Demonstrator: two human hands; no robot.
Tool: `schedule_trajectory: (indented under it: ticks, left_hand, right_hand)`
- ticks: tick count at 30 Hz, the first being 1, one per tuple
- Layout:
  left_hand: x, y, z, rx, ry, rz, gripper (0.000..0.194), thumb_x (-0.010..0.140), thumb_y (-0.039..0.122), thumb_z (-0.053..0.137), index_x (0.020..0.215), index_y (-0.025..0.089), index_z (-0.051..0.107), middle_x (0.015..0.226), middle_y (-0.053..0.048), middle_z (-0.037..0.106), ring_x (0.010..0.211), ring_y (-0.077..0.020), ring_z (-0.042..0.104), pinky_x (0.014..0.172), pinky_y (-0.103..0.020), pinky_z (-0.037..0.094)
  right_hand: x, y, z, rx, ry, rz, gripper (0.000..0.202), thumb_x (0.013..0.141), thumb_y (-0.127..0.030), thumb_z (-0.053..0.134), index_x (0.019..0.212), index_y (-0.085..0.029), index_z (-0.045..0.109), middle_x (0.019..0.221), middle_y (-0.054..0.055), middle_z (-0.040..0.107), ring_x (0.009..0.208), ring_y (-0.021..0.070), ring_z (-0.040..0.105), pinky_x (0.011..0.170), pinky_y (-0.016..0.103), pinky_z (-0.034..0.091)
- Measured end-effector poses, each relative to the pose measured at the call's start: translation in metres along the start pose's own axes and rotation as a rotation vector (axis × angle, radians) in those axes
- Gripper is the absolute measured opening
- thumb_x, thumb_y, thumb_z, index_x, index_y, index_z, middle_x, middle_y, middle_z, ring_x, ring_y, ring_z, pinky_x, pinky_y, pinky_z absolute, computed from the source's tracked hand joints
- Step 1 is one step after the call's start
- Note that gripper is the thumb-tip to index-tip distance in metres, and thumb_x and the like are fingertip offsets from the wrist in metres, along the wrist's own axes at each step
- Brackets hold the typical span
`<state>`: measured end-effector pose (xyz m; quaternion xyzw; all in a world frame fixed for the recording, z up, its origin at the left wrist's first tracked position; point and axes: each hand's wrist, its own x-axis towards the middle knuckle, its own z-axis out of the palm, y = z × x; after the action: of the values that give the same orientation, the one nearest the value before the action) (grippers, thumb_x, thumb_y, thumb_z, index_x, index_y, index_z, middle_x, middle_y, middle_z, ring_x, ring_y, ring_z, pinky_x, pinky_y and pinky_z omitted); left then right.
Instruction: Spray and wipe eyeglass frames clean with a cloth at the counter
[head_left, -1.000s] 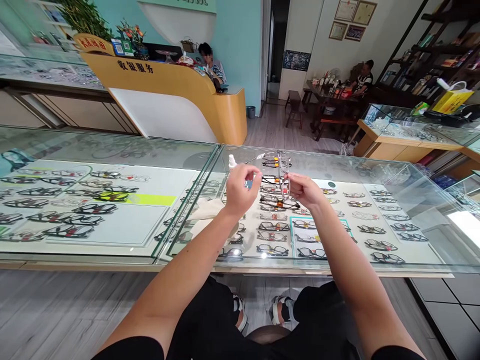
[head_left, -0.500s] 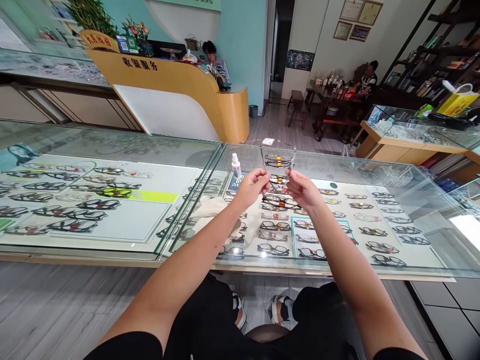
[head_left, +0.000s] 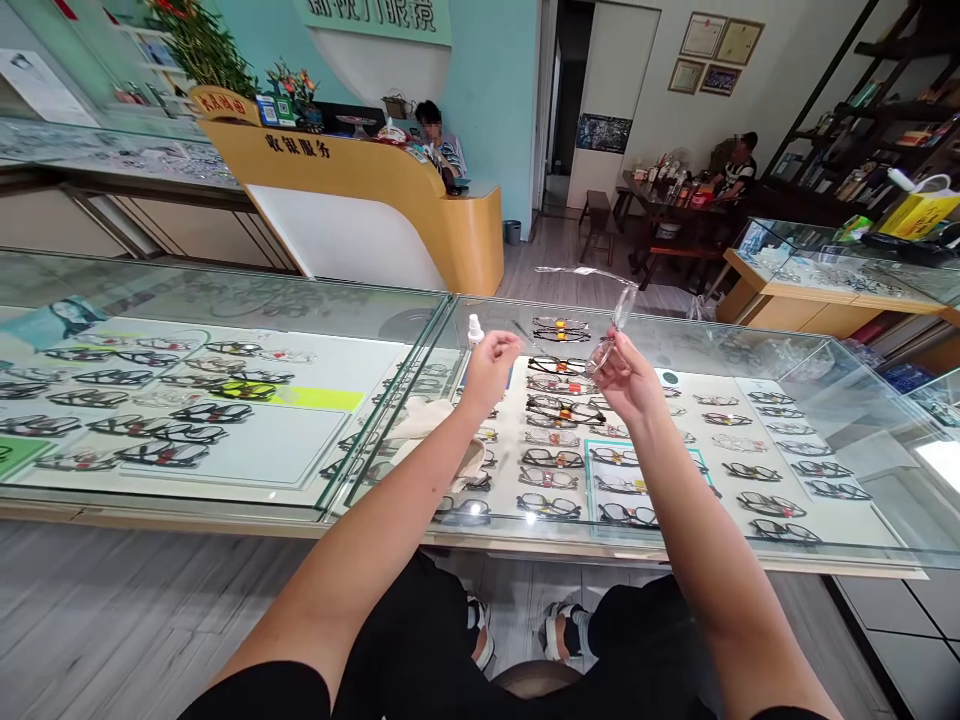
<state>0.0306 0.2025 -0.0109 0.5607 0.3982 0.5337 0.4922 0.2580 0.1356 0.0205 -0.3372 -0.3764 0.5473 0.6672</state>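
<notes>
My right hand (head_left: 631, 380) is closed on a pair of clear glasses (head_left: 604, 352), raised over the glass display case (head_left: 442, 400). One temple of the glasses points up and to the left. My left hand (head_left: 491, 372) is to the left of the glasses, apart from them, with its fingers curled together; whether it pinches something small is too unclear to tell. Behind my left hand a white spray bottle (head_left: 475, 328) stands on the case. A pale cloth (head_left: 424, 418) lies left of my left wrist. Rows of spectacle frames (head_left: 553, 458) lie inside the case.
A second glass case section (head_left: 247, 440) with frames adjoins on the left. Beyond is a yellow and white counter (head_left: 352, 210) with a person (head_left: 442, 145) behind it. Another person (head_left: 739, 170) sits at a dark table at the back right. A yellow bag (head_left: 919, 210) stands at the right.
My left hand has let go of the glasses and moved slightly left. My right hand has moved right with them, and they are turned. The view has tilted up a little.
</notes>
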Motion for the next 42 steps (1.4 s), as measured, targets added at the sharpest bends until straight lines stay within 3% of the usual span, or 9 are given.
schedule_trajectory:
  ticks: [4,7,12,17,23,29,35,38,42]
  left_hand:
    - [0.015,-0.01,-0.018,0.219,0.437,0.237,0.021,0.089,0.031,0.07,0.104,0.025,0.056,0.091,0.0,0.054,0.081,-0.0161,0.054,0.083,-0.032,0.047]
    - [0.028,-0.023,-0.029,0.31,0.539,0.231,0.043,0.086,0.026,0.074,0.124,0.027,0.054,0.127,-0.008,0.059,0.115,-0.0223,0.059,0.106,-0.038,0.046]
    - [0.046,-0.049,-0.036,0.279,0.382,0.045,0.061,0.083,0.024,0.078,0.138,0.028,0.051,0.148,-0.012,0.058,0.138,-0.0282,0.054,0.116,-0.044,0.038]
    - [0.053,-0.069,-0.042,0.31,0.337,0.003,0.052,0.08,0.017,0.073,0.128,0.026,0.054,0.13,-0.008,0.065,0.116,-0.0219,0.062,0.105,-0.037,0.042]
    - [0.053,-0.072,-0.045,0.32,0.316,-0.071,0.03,0.077,0.018,0.071,0.103,0.024,0.057,0.102,-0.002,0.064,0.088,-0.0188,0.057,0.085,-0.032,0.042]
    - [0.046,-0.049,-0.029,0.225,0.245,-0.039,0.023,0.083,0.032,0.066,0.102,0.025,0.054,0.095,-0.002,0.061,0.083,-0.0171,0.056,0.079,-0.031,0.047]
    - [0.02,0.0,-0.011,-0.315,-0.155,-0.163,0.039,0.068,0.029,0.075,0.1,0.026,0.054,0.087,0.001,0.051,0.077,-0.0149,0.054,0.059,-0.025,0.044]
    - [0.01,0.018,-0.012,-0.505,-0.337,-0.256,0.04,0.076,0.055,0.077,0.087,0.024,0.055,0.076,-0.001,0.046,0.07,-0.0162,0.05,0.05,-0.025,0.036]
    - [0.005,0.027,-0.017,-0.574,-0.469,-0.327,0.076,0.08,0.099,0.051,0.069,0.023,0.047,0.062,-0.001,0.04,0.057,-0.0156,0.044,0.043,-0.025,0.03]
  right_hand:
    - [-0.005,-0.014,0.001,-0.026,0.013,-0.052,0.04,0.075,-0.054,0.09,0.097,-0.03,0.066,0.069,-0.006,0.031,0.063,0.017,0.034,0.06,0.033,0.039]
    - [-0.009,-0.019,0.004,-0.02,0.017,-0.071,0.038,0.074,-0.05,0.091,0.094,-0.029,0.066,0.074,-0.004,0.041,0.068,0.0169,0.04,0.064,0.033,0.046]
    - [-0.01,-0.016,0.007,-0.047,0.012,-0.102,0.039,0.07,-0.047,0.093,0.084,-0.026,0.063,0.096,0.003,0.062,0.078,0.0159,0.051,0.071,0.032,0.053]
    - [-0.008,-0.007,0.003,-0.079,-0.007,-0.119,0.04,0.072,-0.049,0.094,0.087,-0.026,0.065,0.11,0.005,0.069,0.095,0.0195,0.064,0.077,0.033,0.057]
    - [-0.011,-0.007,0.005,-0.109,-0.069,-0.129,0.037,0.076,-0.049,0.094,0.094,-0.028,0.069,0.129,0.007,0.073,0.119,0.0247,0.066,0.091,0.037,0.06]
    - [-0.016,-0.011,0.01,-0.102,-0.111,-0.122,0.035,0.08,-0.046,0.095,0.09,-0.027,0.067,0.127,0.006,0.076,0.125,0.0246,0.066,0.102,0.039,0.057]
    - [-0.016,-0.005,0.013,-0.136,-0.142,-0.079,0.039,0.083,-0.047,0.094,0.086,-0.025,0.062,0.113,0.006,0.077,0.118,0.023,0.068,0.107,0.04,0.054]
    - [-0.018,-0.001,0.016,-0.128,-0.155,-0.039,0.038,0.082,-0.048,0.095,0.086,-0.026,0.064,0.11,0.006,0.078,0.114,0.0234,0.069,0.108,0.041,0.053]
    - [-0.019,0.003,0.017,-0.118,-0.188,0.042,0.038,0.081,-0.05,0.096,0.087,-0.026,0.066,0.108,0.004,0.079,0.116,0.0251,0.071,0.112,0.044,0.053]
